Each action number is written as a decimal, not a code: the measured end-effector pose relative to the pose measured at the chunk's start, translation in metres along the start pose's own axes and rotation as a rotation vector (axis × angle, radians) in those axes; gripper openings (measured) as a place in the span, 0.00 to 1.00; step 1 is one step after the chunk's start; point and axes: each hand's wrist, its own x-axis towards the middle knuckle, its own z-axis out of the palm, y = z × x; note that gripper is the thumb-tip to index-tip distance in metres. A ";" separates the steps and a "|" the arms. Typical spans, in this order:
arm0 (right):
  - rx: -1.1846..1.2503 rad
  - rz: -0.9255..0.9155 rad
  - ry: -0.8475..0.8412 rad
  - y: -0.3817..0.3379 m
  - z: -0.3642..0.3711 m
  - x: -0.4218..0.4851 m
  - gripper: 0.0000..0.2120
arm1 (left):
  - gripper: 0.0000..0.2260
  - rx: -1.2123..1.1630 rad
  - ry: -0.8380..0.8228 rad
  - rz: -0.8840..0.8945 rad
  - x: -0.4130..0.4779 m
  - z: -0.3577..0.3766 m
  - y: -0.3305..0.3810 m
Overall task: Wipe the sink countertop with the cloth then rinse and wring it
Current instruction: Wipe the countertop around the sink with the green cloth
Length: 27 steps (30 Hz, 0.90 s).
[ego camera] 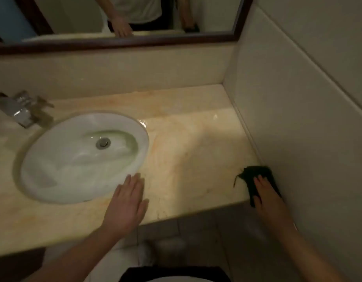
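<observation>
The fingers [258, 180] of the right hand [265, 193] lie straight and flat on top of a dark cloth [250, 173]. They press it down and do not curl round it. The cloth is bunched up under the hand. It sits on the front right corner of the countertop [186, 143], right up against the side wall [298, 119]. A thin dark thread sticks out from its left side. One end of the cloth hangs a little over the front edge of the countertop, by the thumb.

The fingers [134, 183] of the left hand [126, 204] are straight too, and close together. This hand holds nothing. It lies palm down on the countertop, and its fingertips are just beside the front right rim of the sink [53, 180]. The two hands are well apart, with bare stone between them.

The countertop is pale stone with orange streaks. It looks shiny and wet near the sink and near the wall. The sink is a white oval bowl set into the stone, with a round metal drain [103, 143] in the bottom. A metal tap [21, 113] stands at the back left of the sink and looks blurry.

Above the back wall hangs a mirror [74, 17] with a dark frame. It shows the person's arms and light shirt.
</observation>
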 end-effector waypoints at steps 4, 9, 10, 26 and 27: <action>-0.188 -0.093 -0.066 0.004 0.009 0.025 0.32 | 0.31 0.131 -0.032 0.003 0.000 0.019 -0.014; -0.248 -0.124 -0.027 -0.007 0.011 0.052 0.35 | 0.30 0.119 -0.031 0.001 -0.002 0.020 -0.013; -0.234 -0.101 -0.021 -0.014 0.011 0.062 0.35 | 0.30 0.113 -0.034 -0.001 -0.001 0.020 -0.013; -0.189 -0.662 -0.185 -0.132 0.036 0.031 0.30 | 0.29 0.078 -0.039 -0.024 -0.002 0.018 -0.012; -0.165 -0.561 -0.152 -0.119 0.028 0.041 0.30 | 0.29 0.082 -0.039 -0.025 -0.002 0.018 -0.012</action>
